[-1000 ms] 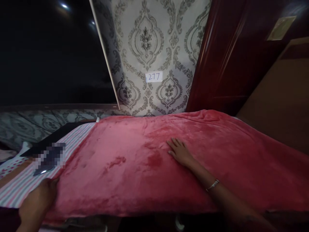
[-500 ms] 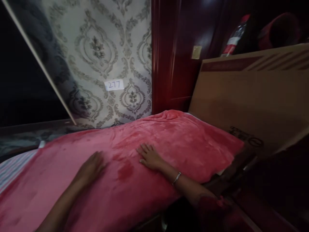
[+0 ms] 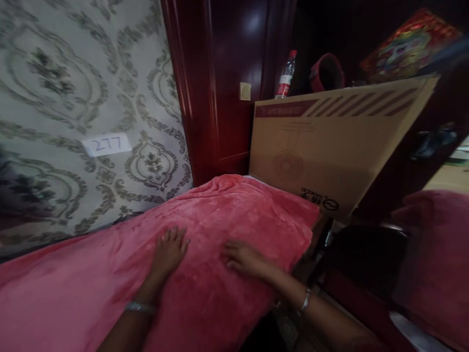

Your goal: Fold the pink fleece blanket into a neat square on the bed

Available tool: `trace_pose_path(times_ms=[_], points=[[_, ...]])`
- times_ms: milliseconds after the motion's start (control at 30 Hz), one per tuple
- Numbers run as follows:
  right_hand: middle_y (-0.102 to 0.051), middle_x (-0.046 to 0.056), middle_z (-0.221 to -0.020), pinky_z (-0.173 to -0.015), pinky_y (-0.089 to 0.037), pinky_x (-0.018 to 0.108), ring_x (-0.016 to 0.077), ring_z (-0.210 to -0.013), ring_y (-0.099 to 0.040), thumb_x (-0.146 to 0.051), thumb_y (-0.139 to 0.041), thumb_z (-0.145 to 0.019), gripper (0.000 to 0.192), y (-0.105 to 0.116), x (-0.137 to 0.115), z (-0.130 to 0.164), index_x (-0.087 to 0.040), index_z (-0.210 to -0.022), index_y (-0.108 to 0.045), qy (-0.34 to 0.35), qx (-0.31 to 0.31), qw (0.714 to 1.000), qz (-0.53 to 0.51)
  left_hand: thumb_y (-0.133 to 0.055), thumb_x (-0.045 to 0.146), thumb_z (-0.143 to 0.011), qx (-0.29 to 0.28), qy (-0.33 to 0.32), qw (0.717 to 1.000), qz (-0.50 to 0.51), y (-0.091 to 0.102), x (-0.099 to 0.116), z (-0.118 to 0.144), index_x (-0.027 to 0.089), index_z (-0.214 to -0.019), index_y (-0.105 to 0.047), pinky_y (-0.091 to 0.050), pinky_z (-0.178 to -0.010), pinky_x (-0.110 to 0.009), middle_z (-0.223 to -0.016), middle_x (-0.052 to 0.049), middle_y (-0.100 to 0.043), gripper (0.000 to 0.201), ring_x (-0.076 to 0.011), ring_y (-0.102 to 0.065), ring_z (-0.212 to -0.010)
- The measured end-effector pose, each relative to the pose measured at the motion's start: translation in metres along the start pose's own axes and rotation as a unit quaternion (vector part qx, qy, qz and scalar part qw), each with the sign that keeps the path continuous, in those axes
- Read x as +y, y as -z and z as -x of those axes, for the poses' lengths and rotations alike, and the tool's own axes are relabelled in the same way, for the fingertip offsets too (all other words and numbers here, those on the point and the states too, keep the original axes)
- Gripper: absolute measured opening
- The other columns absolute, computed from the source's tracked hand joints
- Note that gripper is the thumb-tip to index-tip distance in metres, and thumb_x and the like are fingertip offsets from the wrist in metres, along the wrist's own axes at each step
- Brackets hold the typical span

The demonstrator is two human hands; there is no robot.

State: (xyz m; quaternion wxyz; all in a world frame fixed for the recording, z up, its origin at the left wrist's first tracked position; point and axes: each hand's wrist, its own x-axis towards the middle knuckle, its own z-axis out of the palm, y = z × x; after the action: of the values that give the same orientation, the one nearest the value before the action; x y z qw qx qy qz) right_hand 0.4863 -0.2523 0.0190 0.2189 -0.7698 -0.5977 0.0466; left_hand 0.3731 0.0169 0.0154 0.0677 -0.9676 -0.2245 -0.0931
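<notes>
Red blanket [image 3: 234,215] lies flat under both hands, left hand [image 3: 169,252] and right hand [image 3: 244,258].

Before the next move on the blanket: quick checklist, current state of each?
1. Left hand flat on the pink blanket, fingers spread: ok.
2. Right hand flat on the blanket, beside the left and apart from it: ok.
3. Neither hand grips a fold or an edge, palms down only: ok.
4. Blanket smooth around the hands: ok; soft creases show near its far end.
5. Blanket's right end next to the cardboard box: cannot tell whether they touch.
6. Blanket's near edge below the wrists: cannot tell, too dark.
</notes>
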Motion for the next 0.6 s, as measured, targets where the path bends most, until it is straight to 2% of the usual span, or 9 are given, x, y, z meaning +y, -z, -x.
trace_pose_path(times_ms=[100,200,267,367,467,600], points=[[-0.043,0.014,-0.155,-0.119,-0.029,0.044,0.0292,-0.145,-0.036,-0.033,-0.048,-0.097,0.055,0.024,0.049,-0.003,-0.015,-0.148,-0.047,-0.165,0.045,0.984,0.045,-0.03,0.036,-0.099,-0.009,0.001,1.0,-0.003,-0.007,-0.003,0.0,0.019,-0.15,-0.046,-0.033,-0.111,-0.057,-0.158,-0.017,-0.039,0.056,-0.0364,-0.035,-0.145],[-0.022,0.014,-0.164,-0.12,-0.021,0.054,0.032,-0.152,-0.019,-0.042,-0.043,-0.099,0.063,0.03,0.081,-0.004,-0.019,-0.157,-0.032,-0.279,0.047,0.954,0.097,-0.03,0.036,-0.099,-0.029,0.014,0.999,-0.002,-0.003,-0.006,-0.003,0.021,-0.152,-0.042,-0.032,-0.111,-0.058,-0.16,-0.015,-0.036,0.056,-0.0357,-0.034,-0.146],[-0.019,0.012,-0.165,-0.12,-0.017,0.058,0.0341,-0.152,-0.017,-0.047,-0.038,-0.101,0.063,0.026,0.093,-0.002,-0.021,-0.157,-0.03,-0.296,0.028,0.947,0.12,-0.03,0.038,-0.099,-0.067,0.026,0.997,0.008,0.004,-0.003,-0.007,0.023,-0.154,-0.038,-0.03,-0.112,-0.059,-0.162,-0.014,-0.031,0.058,-0.0369,-0.031,-0.147],[-0.021,0.012,-0.165,-0.121,-0.014,0.057,0.0344,-0.151,-0.019,-0.049,-0.034,-0.102,0.062,0.015,0.101,0.0,-0.022,-0.157,-0.03,-0.289,0.021,0.947,0.142,-0.032,0.045,-0.099,-0.115,0.033,0.992,0.037,0.016,0.01,-0.021,0.025,-0.156,-0.032,-0.027,-0.113,-0.063,-0.166,-0.012,-0.019,0.061,-0.04,-0.022,-0.15],[-0.022,0.011,-0.165,-0.12,-0.015,0.056,0.033,-0.151,-0.022,-0.05,-0.033,-0.102,0.061,0.005,0.104,0.002,-0.024,-0.157,-0.03,-0.285,0.028,0.946,0.154,-0.036,0.045,-0.098,-0.117,-0.013,0.991,0.062,0.018,0.034,-0.039,0.021,-0.156,-0.032,-0.022,-0.116,-0.062,-0.166,-0.014,-0.016,0.063,-0.0368,-0.015,-0.152],[-0.024,0.011,-0.164,-0.119,-0.018,0.057,0.0335,-0.15,-0.023,-0.049,-0.037,-0.1,0.062,0.004,0.109,0.003,-0.025,-0.157,-0.032,-0.289,0.035,0.945,0.152,-0.033,0.042,-0.1,-0.09,-0.048,0.993,0.066,0.004,0.061,-0.051,0.018,-0.156,-0.032,-0.018,-0.117,-0.063,-0.164,-0.015,-0.023,0.061,-0.0342,-0.018,-0.152]])
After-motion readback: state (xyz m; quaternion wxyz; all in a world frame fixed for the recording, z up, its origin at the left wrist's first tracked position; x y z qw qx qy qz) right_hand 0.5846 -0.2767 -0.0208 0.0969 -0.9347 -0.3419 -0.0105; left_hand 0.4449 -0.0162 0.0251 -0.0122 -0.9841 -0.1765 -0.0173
